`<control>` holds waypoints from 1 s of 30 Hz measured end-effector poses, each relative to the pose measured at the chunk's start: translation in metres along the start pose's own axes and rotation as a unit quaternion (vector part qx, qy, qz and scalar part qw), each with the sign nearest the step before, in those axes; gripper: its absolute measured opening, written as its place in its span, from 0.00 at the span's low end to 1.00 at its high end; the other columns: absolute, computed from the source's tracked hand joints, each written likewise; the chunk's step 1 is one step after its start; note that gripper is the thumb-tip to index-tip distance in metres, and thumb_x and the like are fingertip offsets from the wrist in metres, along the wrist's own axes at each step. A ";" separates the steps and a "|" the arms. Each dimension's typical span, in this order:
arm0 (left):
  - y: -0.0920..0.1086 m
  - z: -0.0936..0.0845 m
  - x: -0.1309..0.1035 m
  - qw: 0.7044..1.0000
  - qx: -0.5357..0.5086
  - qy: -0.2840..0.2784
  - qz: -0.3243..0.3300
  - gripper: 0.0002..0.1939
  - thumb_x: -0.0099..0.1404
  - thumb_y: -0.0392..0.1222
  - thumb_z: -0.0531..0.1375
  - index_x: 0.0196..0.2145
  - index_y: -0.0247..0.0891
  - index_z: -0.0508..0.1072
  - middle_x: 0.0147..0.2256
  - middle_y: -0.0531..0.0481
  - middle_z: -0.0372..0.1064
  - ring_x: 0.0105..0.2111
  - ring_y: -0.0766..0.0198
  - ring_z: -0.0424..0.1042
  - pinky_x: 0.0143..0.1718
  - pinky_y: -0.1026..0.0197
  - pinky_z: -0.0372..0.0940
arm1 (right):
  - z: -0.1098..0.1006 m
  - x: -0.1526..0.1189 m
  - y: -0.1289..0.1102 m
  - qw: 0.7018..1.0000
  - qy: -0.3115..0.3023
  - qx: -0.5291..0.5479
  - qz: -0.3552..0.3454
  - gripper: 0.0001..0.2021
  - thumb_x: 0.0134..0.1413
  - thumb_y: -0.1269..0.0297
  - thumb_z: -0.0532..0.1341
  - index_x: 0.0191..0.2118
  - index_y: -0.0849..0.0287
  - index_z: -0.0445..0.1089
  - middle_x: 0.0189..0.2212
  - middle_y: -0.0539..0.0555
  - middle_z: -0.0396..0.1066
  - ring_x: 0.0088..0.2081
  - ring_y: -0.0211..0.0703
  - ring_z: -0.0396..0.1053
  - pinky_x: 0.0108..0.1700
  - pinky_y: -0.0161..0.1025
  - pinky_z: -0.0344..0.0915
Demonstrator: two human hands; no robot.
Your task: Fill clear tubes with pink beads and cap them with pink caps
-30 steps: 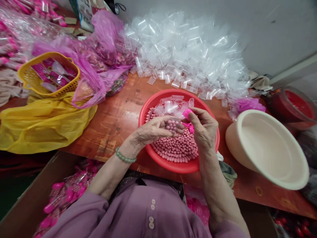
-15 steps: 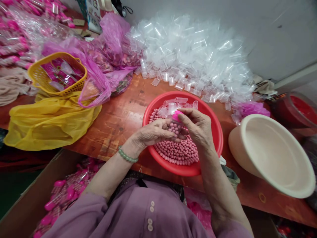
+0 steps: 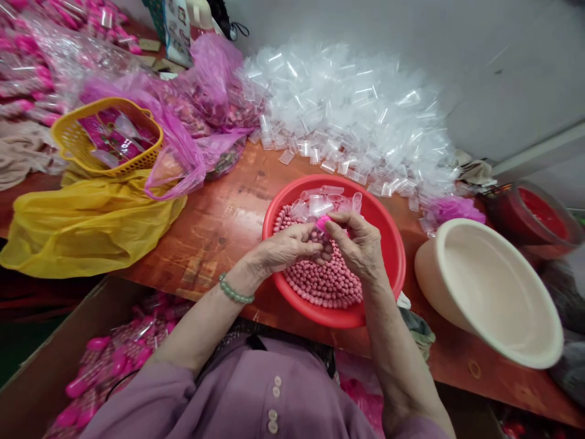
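My left hand [image 3: 284,249], a green bead bracelet at its wrist, is closed round a small clear plastic container [image 3: 319,238] with pink beads inside. On the container's upper end sits a bright pink cap [image 3: 322,223], pinched between the thumb and fingers of my right hand [image 3: 360,245]. Whether the cap is fully seated I cannot tell. Both hands are over a red basin [image 3: 398,268] that holds many loose pink beads [image 3: 322,283]. Several empty clear containers [image 3: 320,204] lie on the beads at the basin's far side.
Clear containers [image 3: 347,110] are heaped against the wall. A cream basin [image 3: 498,292] stands tilted at right. To the left are a yellow basket [image 3: 68,137], a yellow bag [image 3: 91,225] and pink bags [image 3: 214,79]. A box [image 3: 50,360] below holds pink-capped containers.
The view has shifted slightly. My right fingers have drawn in closer on the pink cap, and the container is now more covered by my left fingers.
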State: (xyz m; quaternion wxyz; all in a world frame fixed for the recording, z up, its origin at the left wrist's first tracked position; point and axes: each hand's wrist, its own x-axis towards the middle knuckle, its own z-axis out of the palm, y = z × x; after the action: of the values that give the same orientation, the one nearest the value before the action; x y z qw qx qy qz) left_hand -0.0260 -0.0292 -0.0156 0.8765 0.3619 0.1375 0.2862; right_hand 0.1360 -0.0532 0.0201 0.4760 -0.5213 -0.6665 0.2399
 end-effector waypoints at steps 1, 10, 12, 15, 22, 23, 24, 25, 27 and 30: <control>0.000 0.000 0.000 1.000 0.005 0.003 0.000 0.16 0.56 0.37 0.70 0.39 0.33 0.70 0.34 0.50 0.69 0.34 0.68 0.72 0.39 0.62 0.66 | -0.001 0.000 0.000 1.000 -0.006 -0.002 -0.006 0.06 0.57 0.60 0.66 0.35 0.56 0.75 0.29 0.48 0.75 0.31 0.38 0.72 0.38 0.38 0.71; 0.000 0.006 -0.003 0.996 0.085 0.034 -0.021 0.09 0.60 0.34 0.63 0.37 0.33 0.67 0.33 0.51 0.68 0.33 0.68 0.70 0.39 0.60 0.64 | -0.008 -0.003 0.007 0.998 -0.038 0.041 -0.013 0.02 0.57 0.64 0.65 0.35 0.55 0.74 0.28 0.46 0.74 0.30 0.36 0.71 0.34 0.35 0.69; 0.001 0.007 -0.003 0.994 0.093 0.042 -0.026 0.09 0.60 0.33 0.62 0.38 0.33 0.67 0.32 0.52 0.67 0.32 0.68 0.70 0.37 0.61 0.64 | -0.010 -0.003 0.005 0.998 -0.061 0.007 -0.026 0.02 0.58 0.65 0.64 0.35 0.56 0.74 0.27 0.46 0.73 0.29 0.36 0.70 0.33 0.35 0.68; 0.001 0.007 -0.001 0.993 0.113 0.033 -0.030 0.08 0.59 0.34 0.63 0.37 0.33 0.67 0.30 0.53 0.67 0.28 0.70 0.68 0.33 0.63 0.62 | -0.012 -0.004 0.003 0.991 -0.097 -0.073 -0.059 0.05 0.62 0.64 0.61 0.36 0.57 0.73 0.29 0.49 0.73 0.31 0.38 0.71 0.36 0.37 0.69; 0.000 0.001 0.005 0.998 0.043 0.055 -0.001 0.14 0.54 0.40 0.70 0.34 0.32 0.71 0.28 0.52 0.68 0.28 0.70 0.67 0.30 0.66 0.58 | -0.004 -0.018 0.011 0.954 -0.122 -0.226 -0.158 0.33 0.54 0.51 0.66 0.61 0.60 0.59 0.52 0.67 0.71 0.51 0.58 0.71 0.50 0.55 0.71; 0.000 0.000 0.005 0.998 0.032 0.048 -0.008 0.15 0.53 0.40 0.71 0.34 0.32 0.71 0.29 0.51 0.69 0.29 0.70 0.68 0.31 0.65 0.59 | -0.002 -0.019 0.012 0.945 -0.120 -0.252 -0.170 0.34 0.54 0.51 0.66 0.61 0.62 0.57 0.51 0.68 0.71 0.51 0.60 0.71 0.49 0.56 0.71; 0.000 0.000 0.005 0.999 0.022 0.042 -0.012 0.16 0.53 0.41 0.71 0.34 0.32 0.72 0.29 0.51 0.70 0.30 0.69 0.69 0.32 0.65 0.60 | 0.000 -0.020 0.012 0.936 -0.117 -0.278 -0.182 0.35 0.53 0.52 0.65 0.62 0.63 0.57 0.50 0.69 0.71 0.51 0.61 0.71 0.48 0.57 0.70; 0.000 0.000 0.005 0.999 0.015 0.041 -0.012 0.17 0.51 0.41 0.72 0.33 0.32 0.72 0.29 0.51 0.70 0.30 0.69 0.69 0.32 0.65 0.60 | 0.001 -0.020 0.012 0.927 -0.110 -0.302 -0.195 0.35 0.53 0.53 0.65 0.61 0.65 0.56 0.50 0.70 0.71 0.50 0.62 0.71 0.48 0.58 0.70; 0.000 0.000 0.005 0.999 0.004 0.044 -0.007 0.18 0.48 0.42 0.74 0.32 0.31 0.72 0.28 0.51 0.71 0.29 0.69 0.69 0.33 0.65 0.61 | 0.004 -0.019 0.010 0.908 -0.096 -0.343 -0.218 0.33 0.53 0.56 0.63 0.61 0.66 0.56 0.48 0.70 0.71 0.48 0.62 0.71 0.47 0.57 0.69; 0.000 0.000 0.005 0.999 -0.011 0.049 -0.005 0.20 0.45 0.42 0.76 0.30 0.30 0.73 0.27 0.52 0.71 0.28 0.70 0.68 0.33 0.66 0.61 | 0.007 -0.016 0.007 0.883 -0.082 -0.388 -0.250 0.30 0.51 0.58 0.60 0.58 0.68 0.59 0.42 0.66 0.73 0.43 0.59 0.72 0.44 0.53 0.68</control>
State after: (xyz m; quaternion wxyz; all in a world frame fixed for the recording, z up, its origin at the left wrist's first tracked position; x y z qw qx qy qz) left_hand -0.0219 -0.0262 -0.0153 0.8742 0.3368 0.1786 0.3008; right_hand 0.1336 -0.0647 0.0050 0.2232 -0.4586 -0.8513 -0.1229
